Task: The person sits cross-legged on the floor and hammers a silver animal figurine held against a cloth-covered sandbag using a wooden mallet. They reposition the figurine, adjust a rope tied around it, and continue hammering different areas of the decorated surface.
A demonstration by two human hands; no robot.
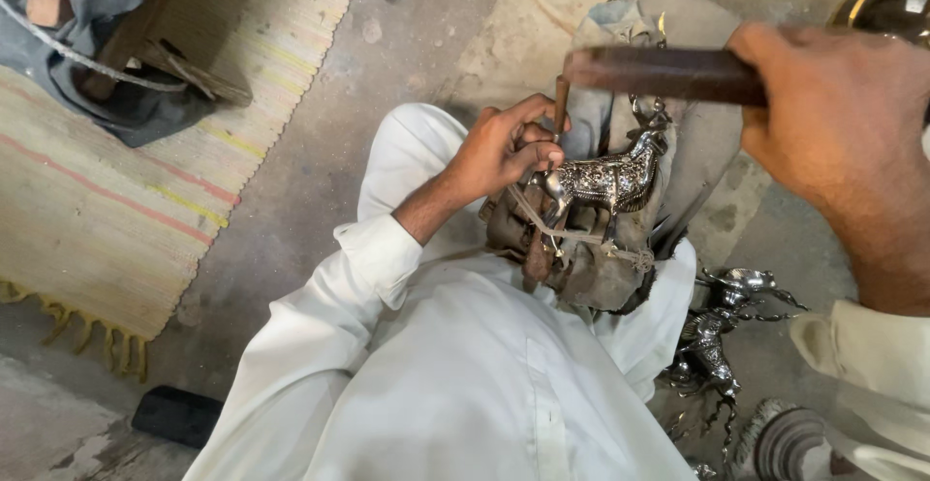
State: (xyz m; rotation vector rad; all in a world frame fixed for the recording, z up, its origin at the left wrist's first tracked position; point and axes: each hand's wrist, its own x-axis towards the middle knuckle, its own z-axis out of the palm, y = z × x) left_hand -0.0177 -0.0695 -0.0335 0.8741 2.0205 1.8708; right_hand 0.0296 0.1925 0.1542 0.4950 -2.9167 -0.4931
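My left hand (504, 147) grips a thin metal punch (560, 103) upright, its tip on the back of a shiny silver deer figure (612, 176). The deer lies tied with string on a worn padded block (581, 258) resting on my lap. My right hand (838, 118) is raised at the upper right, closed around a dark bar-shaped hammer (664, 72) that hovers just above the punch's top end. I wear white clothing.
Further silver deer figures (722, 331) lie on the floor at the right, near a ridged round metal piece (787, 442). A striped woven mat (116, 181) with a wooden block (184, 26) is at the left. A dark flat object (176, 413) lies at the lower left.
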